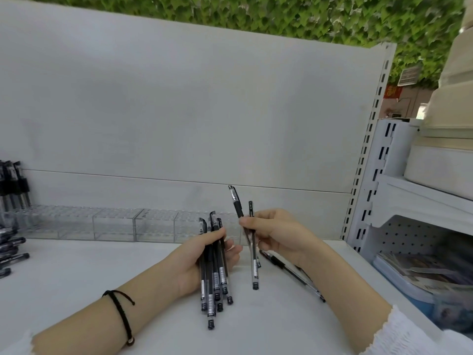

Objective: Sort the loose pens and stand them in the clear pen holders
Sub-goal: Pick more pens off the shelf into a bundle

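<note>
My left hand [204, 254] grips a bundle of several black pens [213, 285], caps pointing up, over the white shelf. Just to its right, my right hand [276, 234] pinches two black pens [254, 267], held upright side by side. A row of clear pen holders [115, 222] stands along the back panel, behind both hands. The leftmost holder has several black pens [14, 185] standing in it. One loose pen [294, 274] lies on the shelf under my right wrist.
More loose black pens [10, 252] lie at the left edge of the shelf [102, 278]. A white slotted upright [368, 139] closes the shelf on the right, with a neighbouring shelf unit [422, 201] holding packaged goods beyond it.
</note>
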`<act>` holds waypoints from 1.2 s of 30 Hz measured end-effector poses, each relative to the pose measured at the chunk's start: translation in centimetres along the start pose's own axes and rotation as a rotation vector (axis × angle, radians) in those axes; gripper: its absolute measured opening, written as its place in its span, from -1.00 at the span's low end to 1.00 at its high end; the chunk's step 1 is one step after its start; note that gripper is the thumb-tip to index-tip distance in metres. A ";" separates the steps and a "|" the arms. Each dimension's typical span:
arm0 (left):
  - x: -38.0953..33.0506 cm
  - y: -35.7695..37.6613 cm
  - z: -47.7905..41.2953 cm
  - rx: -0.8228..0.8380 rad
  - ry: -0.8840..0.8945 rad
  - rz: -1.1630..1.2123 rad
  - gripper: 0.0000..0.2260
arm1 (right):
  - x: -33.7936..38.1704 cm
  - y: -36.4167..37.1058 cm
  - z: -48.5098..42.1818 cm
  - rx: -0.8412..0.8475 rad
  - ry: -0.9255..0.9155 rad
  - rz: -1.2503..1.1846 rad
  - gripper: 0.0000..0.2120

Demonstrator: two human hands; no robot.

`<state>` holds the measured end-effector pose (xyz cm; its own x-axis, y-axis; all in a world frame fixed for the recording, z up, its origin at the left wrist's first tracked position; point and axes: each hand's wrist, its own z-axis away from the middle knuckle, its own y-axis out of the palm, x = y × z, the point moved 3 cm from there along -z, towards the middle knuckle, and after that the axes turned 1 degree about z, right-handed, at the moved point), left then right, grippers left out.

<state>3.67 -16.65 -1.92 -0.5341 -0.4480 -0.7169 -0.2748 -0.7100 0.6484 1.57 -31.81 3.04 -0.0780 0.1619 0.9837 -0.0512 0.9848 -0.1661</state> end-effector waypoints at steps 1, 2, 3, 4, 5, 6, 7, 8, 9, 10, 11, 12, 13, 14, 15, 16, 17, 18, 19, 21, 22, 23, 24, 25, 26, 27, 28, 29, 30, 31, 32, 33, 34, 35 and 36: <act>0.1 0.2 0.2 0.023 -0.008 -0.019 -0.85 | -0.2 0.3 -0.1 0.001 0.000 -0.004 -0.82; 0.2 0.5 0.4 0.046 -0.014 -0.041 -0.84 | -0.5 0.7 -0.2 -0.002 -0.003 0.002 -0.83; 0.2 0.6 0.5 0.060 -0.014 -0.071 -0.82 | -1.0 0.9 -0.3 -0.011 -0.011 0.018 -0.83; 0.2 0.6 0.6 0.065 -0.011 -0.100 -0.79 | -1.2 1.1 -0.5 -0.026 -0.021 0.043 -0.83; 0.2 0.5 0.6 0.068 -0.006 -0.124 -0.75 | -1.5 1.2 -0.6 -0.047 -0.035 0.080 -0.83; 0.2 0.5 0.6 0.070 -0.007 -0.136 -0.72 | -1.6 1.2 -0.8 -0.073 -0.056 0.121 -0.82; 0.2 0.4 0.6 0.068 -0.011 -0.140 -0.71 | -1.7 1.1 -1.0 -0.103 -0.088 0.177 -0.79; 0.1 0.4 0.7 0.065 -0.013 -0.142 -0.71 | -1.6 0.9 -1.1 -0.139 -0.130 0.252 -0.74; 0.1 0.4 0.7 0.060 -0.011 -0.145 -0.71 | -1.6 0.8 -1.2 -0.167 -0.174 0.333 -0.68; 0.1 0.5 0.8 0.060 -0.007 -0.146 -0.72 | -1.6 0.7 -1.2 -0.179 -0.207 0.388 -0.63; 0.1 0.5 0.8 0.062 -0.002 -0.148 -0.73 | -1.7 0.7 -1.2 -0.185 -0.223 0.411 -0.60; 0.1 0.7 0.9 0.065 0.001 -0.149 -0.75 | -1.8 0.7 -1.1 -0.186 -0.230 0.415 -0.58; 0.1 0.7 1.0 0.063 0.006 -0.151 -0.78 | -1.9 0.6 -1.1 -0.187 -0.232 0.421 -0.57; 0.1 0.8 1.0 0.060 0.011 -0.152 -0.79 | -1.9 0.6 -1.1 -0.191 -0.232 0.432 -0.57; 0.1 0.8 1.0 0.053 0.012 -0.154 -0.79 | -1.8 0.6 -1.1 -0.201 -0.233 0.444 -0.57; 0.1 0.8 1.0 0.045 0.010 -0.153 -0.78 | -1.8 0.6 -1.1 -0.210 -0.237 0.451 -0.57; 0.1 0.8 0.9 0.037 0.009 -0.149 -0.78 | -1.8 0.6 -1.2 -0.219 -0.243 0.462 -0.59; 0.1 0.8 0.9 0.033 0.012 -0.146 -0.79 | -1.8 0.7 -1.3 -0.221 -0.248 0.471 -0.60; 0.1 0.7 0.8 0.032 0.018 -0.151 -0.80 | -1.9 0.8 -1.4 -0.214 -0.251 0.473 -0.61; 0.2 0.7 0.8 0.039 0.021 -0.163 -0.81 | -2.2 1.0 -1.5 -0.186 -0.247 0.485 -0.58; 0.2 0.7 0.8 0.048 0.017 -0.166 -0.81 | -2.3 1.2 -1.6 -0.171 -0.239 0.501 -0.56; 0.3 0.7 0.7 0.059 0.012 -0.172 -0.80 | -2.2 1.3 -1.5 -0.161 -0.230 0.516 -0.53; 0.3 0.8 0.8 0.072 0.006 -0.176 -0.78 | -2.2 1.3 -1.5 -0.159 -0.221 0.524 -0.51; 0.3 0.8 0.9 0.082 0.004 -0.179 -0.77 | -2.2 1.3 -1.5 -0.160 -0.216 0.523 -0.50; 0.3 0.9 0.9 0.093 0.007 -0.180 -0.77 | -2.2 1.3 -1.4 -0.162 -0.208 0.506 -0.51; 0.4 0.9 0.8 0.103 0.014 -0.178 -0.78 | -2.3 1.4 -1.5 -0.159 -0.201 0.486 -0.52; 0.4 1.0 0.9 0.113 0.021 -0.175 -0.81 | -2.3 1.4 -1.4 -0.152 -0.191 0.486 -0.52; 0.5 1.1 0.9 0.122 0.028 -0.181 -0.83 | -2.2 1.6 -1.3 -0.149 -0.185 0.520 -0.49; 0.5 1.1 0.9 0.126 0.035 -0.197 -0.87 | -2.1 1.6 -1.2 -0.147 -0.190 0.568 -0.45; 0.5 1.2 0.9 0.132 0.040 -0.214 -0.89 | -1.9 1.6 -1.2 -0.152 -0.203 0.598 -0.43; 0.5 1.2 0.9 0.134 0.043 -0.216 -0.91 | -1.7 1.5 -1.1 -0.168 -0.213 0.600 -0.42; 0.4 1.2 1.0 0.135 0.052 -0.210 -0.89 | -1.4 1.2 -1.1 -0.199 -0.214 0.581 -0.44; 0.2 1.2 1.0 0.134 0.070 -0.209 -0.86 | -1.2 0.8 -1.1 -0.241 -0.205 0.546 -0.46; 0.0 1.3 0.9 0.132 0.095 -0.223 -0.82 | -1.0 0.5 -1.1 -0.282 -0.187 0.498 -0.51; -0.2 1.4 1.1 0.136 0.125 -0.258 -0.80 | -0.7 0.2 -0.9 -0.300 -0.162 0.431 -0.57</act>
<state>2.54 -16.99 -0.57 -0.3330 -0.3317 -0.8827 -0.4975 -0.7334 0.4633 2.55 -31.68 2.35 -0.1828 0.5663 0.8037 0.3033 0.8101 -0.5018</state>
